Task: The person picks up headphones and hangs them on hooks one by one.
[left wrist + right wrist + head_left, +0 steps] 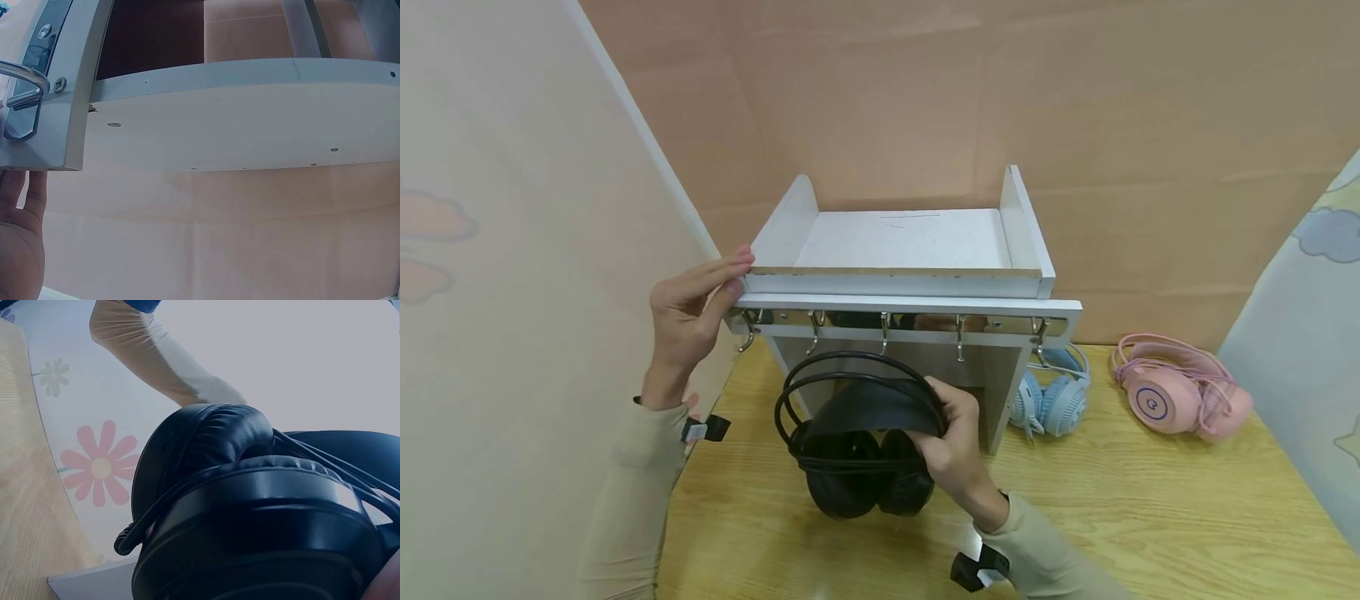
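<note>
A white shelf unit (895,286) with a row of metal hooks (885,332) along its front stands against the back wall. My left hand (688,312) grips the left end of its front board, fingers on top and thumb in front. In the left wrist view that board's end shows a hook (25,84) above my palm. With my right hand (957,437) I hold black headphones (865,408) by the right side of the headband, in front of the shelf and below the hooks. Their ear cups (250,531) hang downward, and thin black cable loops around them.
Light blue headphones (1052,400) lie on the wooden table (1150,500) just right of the shelf's side panel. Farther right are pink headphones (1180,387) with their cable bundled on them. A pale wall panel (550,208) rises close on the left.
</note>
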Demonstrator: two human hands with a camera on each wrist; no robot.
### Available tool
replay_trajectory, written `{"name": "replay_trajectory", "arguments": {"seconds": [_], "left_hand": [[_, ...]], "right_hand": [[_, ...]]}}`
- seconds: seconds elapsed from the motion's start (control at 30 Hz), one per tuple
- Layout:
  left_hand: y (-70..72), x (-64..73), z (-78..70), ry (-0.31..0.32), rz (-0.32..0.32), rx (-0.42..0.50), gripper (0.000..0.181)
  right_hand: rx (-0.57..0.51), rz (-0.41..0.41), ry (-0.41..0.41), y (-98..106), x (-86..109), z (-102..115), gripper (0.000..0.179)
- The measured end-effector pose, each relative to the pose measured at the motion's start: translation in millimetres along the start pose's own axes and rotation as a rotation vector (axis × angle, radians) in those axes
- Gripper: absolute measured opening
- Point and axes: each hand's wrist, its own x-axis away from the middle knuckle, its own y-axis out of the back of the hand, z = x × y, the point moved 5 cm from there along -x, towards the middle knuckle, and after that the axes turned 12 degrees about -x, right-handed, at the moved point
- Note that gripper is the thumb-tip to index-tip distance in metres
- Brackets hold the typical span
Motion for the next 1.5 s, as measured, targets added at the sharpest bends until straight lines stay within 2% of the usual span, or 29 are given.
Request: {"name": "replay_trajectory", "arguments": {"seconds": [0.47, 0.77, 1.03, 1.3, 1.5], "left_hand": [[0.2, 0.6, 0.0, -0.008, -0.003, 0.01, 0.019], [-0.8, 0.6, -2.2, -0.002, -0.007, -0.006, 0.02], [0.1, 1.6, -2.7, 0.002, 0.002, -0.015, 0.021], [1.6, 1.4, -4.1, 0.011, 0.028, -0.016, 0.02], [1.3, 0.8, -3.8, 0.028, 0.038, -0.01, 0.021]], "right_hand": [[0.026, -0.029, 0.027, -12, -6.9, -5, 0.018], [-0.005, -0.056, -0.003, -22, -4.9, -13, 0.015], [-0.006, -0.053, 0.024, -30, -5.3, -16, 0.014], [-0.019, -0.072, -0.028, -37, -5.9, -25, 0.011], [-0.04, -0.066, -0.023, -45, -7.3, -30, 0.011]]}}
